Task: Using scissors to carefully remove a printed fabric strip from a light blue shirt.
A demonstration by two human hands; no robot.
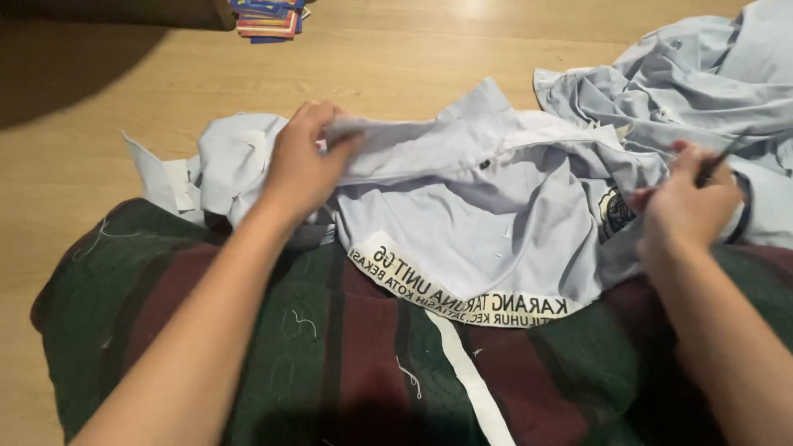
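Head view: left hand (299, 169) pinches a fold of the pale blue shirt (487, 223), fingers closed on cloth. Right hand (686, 206) is closed around a thin dark tool (720, 158). Shirt lies across a green-and-maroon cloth (347, 347) on the wooden floor (413, 58).

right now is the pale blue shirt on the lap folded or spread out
Spread out but rumpled: the pale blue cotton shirt lies open across the lap, the left hand pinching its bunched edge.

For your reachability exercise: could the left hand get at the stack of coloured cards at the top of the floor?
Probably yes: bare wooden floor lies between the left hand and the stack of cards, though that hand now grips the pale blue shirt.
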